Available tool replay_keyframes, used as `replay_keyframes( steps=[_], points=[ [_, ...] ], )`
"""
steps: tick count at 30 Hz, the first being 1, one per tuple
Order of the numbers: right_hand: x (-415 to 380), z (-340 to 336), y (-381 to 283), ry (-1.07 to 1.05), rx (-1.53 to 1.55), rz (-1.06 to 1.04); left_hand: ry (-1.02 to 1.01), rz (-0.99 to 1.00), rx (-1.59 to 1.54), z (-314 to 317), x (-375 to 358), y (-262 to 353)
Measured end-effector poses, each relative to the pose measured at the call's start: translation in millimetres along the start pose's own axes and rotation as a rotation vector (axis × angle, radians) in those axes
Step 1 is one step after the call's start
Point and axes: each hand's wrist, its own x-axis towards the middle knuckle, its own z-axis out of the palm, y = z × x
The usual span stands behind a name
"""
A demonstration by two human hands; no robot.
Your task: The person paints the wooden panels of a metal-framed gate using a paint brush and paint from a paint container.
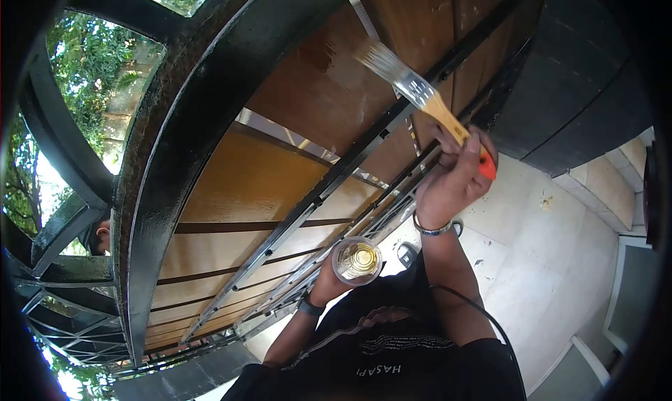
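My right hand (465, 166) is closed round the handle of a flat paintbrush (435, 107), which has a yellow wooden handle with a red-orange end and a metal ferrule. Its pale bristles overlap a reddish-brown wooden panel (308, 93) with a darker patch near its upper edge. Lower down, my left hand (327, 283) grips a clear plastic cup (357, 261) with pale yellow liquid in the bottom. Beyond the cup, a glossy amber-brown panel (252, 177) sits in the same black metal frame.
A thick curved black metal beam (189, 128) borders the panels on the left. Thin dark bars (308, 206) cross over the boards. Through the openwork on the left, part of a person's head (101, 236) shows. Pale floor tiles (518, 240) and steps (602, 184) lie to the right.
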Motion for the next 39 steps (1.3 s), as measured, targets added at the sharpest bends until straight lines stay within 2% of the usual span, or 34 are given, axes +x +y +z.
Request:
replay_keyframes(
  steps=[1,2,4,5,9,12,14,16,17,19,23,26,28,30,33,36,39],
  points=[
    [-1,10,-5,-0.061,0.054,0.077,-0.009,0.000,0.004,1,0,-1],
    [-4,14,2,-0.057,0.056,0.075,-0.012,0.001,0.007,3,-1,-1],
    [-11,15,23,-0.206,-0.122,-0.017,-0.010,0.005,-0.011,6,-2,2],
    [-15,13,30,-0.216,-0.114,0.027,-0.009,0.002,-0.003,8,-3,1],
    [-20,-42,46,-0.102,-0.279,0.083,-0.012,-0.004,0.015,6,-7,-1],
    [-14,-69,32,-0.117,-0.343,0.057,0.030,0.010,-0.038,5,-10,2],
    [-8,-45,13,-0.081,-0.335,0.026,0.037,-0.006,-0.103,5,-12,0],
    [-1,-14,-3,-0.124,-0.124,-0.030,0.049,0.032,-0.047,5,-14,1],
    [-2,-1,-4,-0.136,-0.128,-0.034,0.058,0.033,-0.047,5,-15,-1],
    [-2,19,-7,-0.225,-0.009,0.034,0.059,0.052,-0.062,6,-16,-4],
    [-15,-24,34,-0.225,-0.248,0.023,0.061,0.069,-0.143,9,-16,-4],
    [-11,-64,31,-0.179,-0.406,0.034,0.071,0.096,-0.117,2,-18,2],
    [-6,-68,22,-0.098,-0.429,-0.095,0.098,0.125,-0.129,1,-20,1],
    [3,-55,22,-0.112,-0.483,-0.188,0.112,0.133,-0.144,2,-21,-9],
    [-9,-2,-2,-0.364,-0.483,-0.259,0.135,0.130,-0.189,2,-20,-15],
    [-11,33,-26,-0.325,-0.302,-0.160,0.143,0.149,-0.202,1,-19,-7],
    [-6,25,-17,-0.333,-0.253,-0.223,0.136,0.145,-0.175,1,-19,-6]
  ],
)
